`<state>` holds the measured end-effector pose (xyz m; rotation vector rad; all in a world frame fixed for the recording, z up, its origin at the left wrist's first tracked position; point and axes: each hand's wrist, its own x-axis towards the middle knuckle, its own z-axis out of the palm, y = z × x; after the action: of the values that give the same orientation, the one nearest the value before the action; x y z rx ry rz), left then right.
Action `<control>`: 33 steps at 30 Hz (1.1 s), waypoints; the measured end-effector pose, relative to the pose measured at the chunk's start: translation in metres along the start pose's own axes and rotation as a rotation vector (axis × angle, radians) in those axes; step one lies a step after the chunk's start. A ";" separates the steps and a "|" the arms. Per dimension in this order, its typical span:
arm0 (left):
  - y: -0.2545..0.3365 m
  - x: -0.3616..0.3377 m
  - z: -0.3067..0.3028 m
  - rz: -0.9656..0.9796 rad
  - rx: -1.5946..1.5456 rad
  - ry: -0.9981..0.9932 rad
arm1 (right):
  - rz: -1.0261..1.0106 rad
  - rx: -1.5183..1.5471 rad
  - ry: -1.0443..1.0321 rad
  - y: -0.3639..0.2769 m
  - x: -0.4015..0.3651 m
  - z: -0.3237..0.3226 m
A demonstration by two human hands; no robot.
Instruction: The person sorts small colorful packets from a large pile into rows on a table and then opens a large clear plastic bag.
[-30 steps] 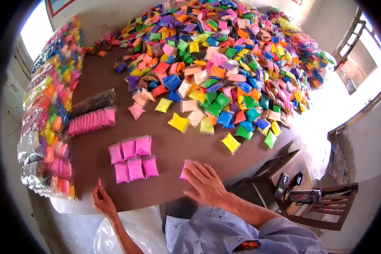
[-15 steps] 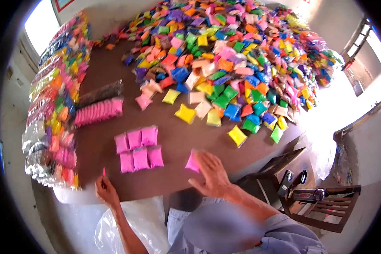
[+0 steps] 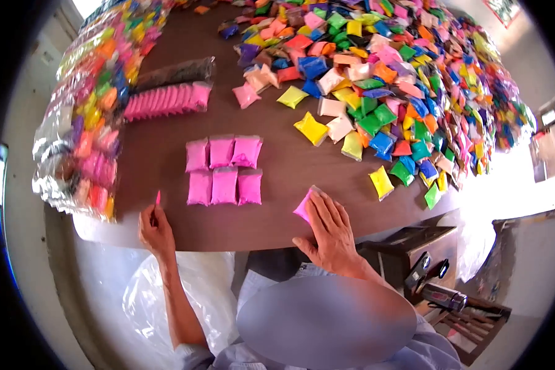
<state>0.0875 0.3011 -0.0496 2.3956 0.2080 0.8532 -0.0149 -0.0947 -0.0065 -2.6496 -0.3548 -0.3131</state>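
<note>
At the left, near the table's front edge, my left hand (image 3: 156, 233) is closed around a slim pink pointed stick (image 3: 158, 197) that sticks up past the fingers; its exact kind I cannot make out. My right hand (image 3: 332, 233) lies flat with fingers stretched over a small pink packet (image 3: 303, 206), whose left part shows beside the fingers. Between the hands, pink packets (image 3: 224, 185) lie flat in two rows of three, edges touching. Behind them stands a long row of pink packets (image 3: 166, 102) in a clear bag with a dark strip along its back.
A big heap of small coloured packets (image 3: 376, 80) covers the table's back and right. Bagged packets (image 3: 95, 117) line the left edge. Clear plastic sheeting (image 3: 148, 296) hangs below the front edge. On the right are a wooden chair (image 3: 475, 330) and a metallic flask (image 3: 444, 297).
The camera view has tilted down, so the table's contents sit differently in frame. My right hand still covers the pink packet, fingers now straighter; my left hand still holds the pink stick.
</note>
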 end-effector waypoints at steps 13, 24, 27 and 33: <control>0.002 0.001 -0.001 -0.024 -0.043 0.027 | -0.012 -0.097 -0.049 -0.009 -0.003 0.001; 0.004 0.003 -0.001 -0.028 -0.080 0.023 | -0.010 -0.044 -0.033 0.003 0.004 0.000; 0.002 0.000 0.000 -0.026 -0.049 0.016 | 0.010 -0.056 0.028 -0.005 0.004 -0.005; -0.002 0.000 0.000 -0.049 -0.042 -0.020 | -0.054 -0.069 -0.034 -0.005 -0.002 0.009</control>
<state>0.0875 0.3026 -0.0505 2.3494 0.2381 0.8034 -0.0169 -0.0871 -0.0131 -2.7191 -0.4350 -0.3024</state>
